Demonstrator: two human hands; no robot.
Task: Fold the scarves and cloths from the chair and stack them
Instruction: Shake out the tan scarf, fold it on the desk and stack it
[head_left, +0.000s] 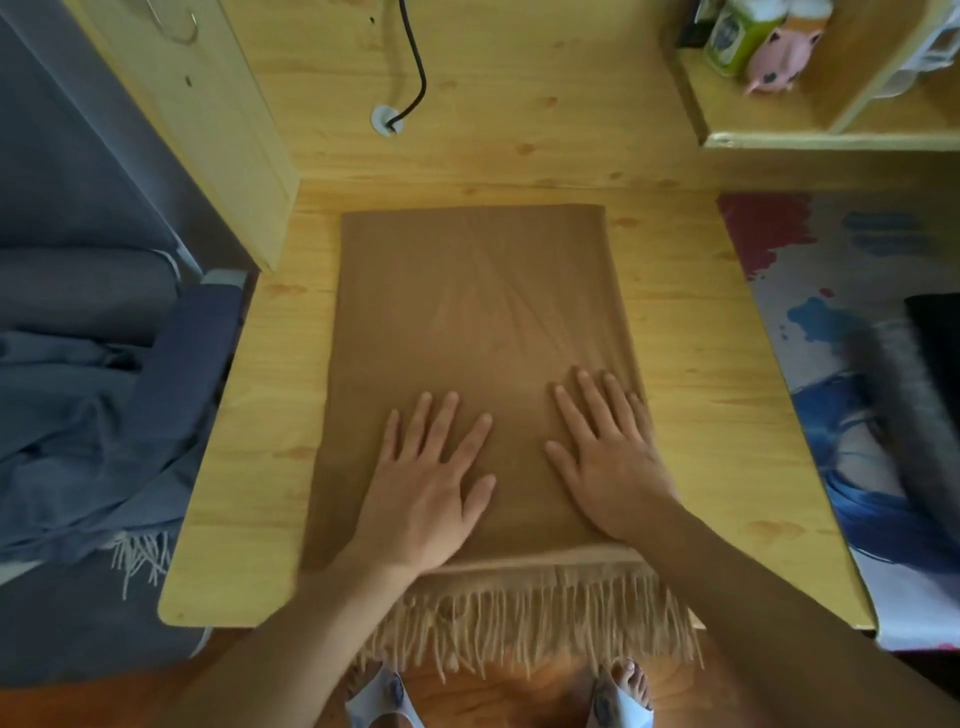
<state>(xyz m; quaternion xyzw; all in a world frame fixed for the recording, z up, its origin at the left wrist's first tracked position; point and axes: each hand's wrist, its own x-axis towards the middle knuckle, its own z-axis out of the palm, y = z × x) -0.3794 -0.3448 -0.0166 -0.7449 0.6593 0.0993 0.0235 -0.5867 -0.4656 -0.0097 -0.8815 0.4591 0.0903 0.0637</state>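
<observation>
1. The brown scarf (478, 364) lies folded into a long rectangle in the centre of the frame on the wooden surface (691, 364). Its far edge sits square toward the top, and its fringe (524, 618) hangs over the near edge at the bottom.
2. It looks laid lengthwise away from the person so the next fold can bring one end over the other. Faint diagonal creases show in its middle, which would explain why both palms are on it.
3. The left hand (431, 483) rests flat on the scarf at lower centre, fingers (415, 426) straight and slightly spread, grasping nothing. Its forearm enters from the bottom left of the frame.
4. The right hand (605, 457) lies flat beside it, close to the scarf's right edge, its fingers also extended and released, pressing the cloth rather than pinching it. Its forearm comes in from the bottom right.
5. Both hands point toward the top of the frame with wrists low near the fringed end, a pose suited to smoothing or holding the layers while they settle.
6. At the left of the frame, blue-grey cloths (88, 415) with a pale fringe are heaped on the chair (208, 332), apparently waiting their turn.
7. No finished stack is clearly visible, so I judge the task to be at an early stage.
</observation>
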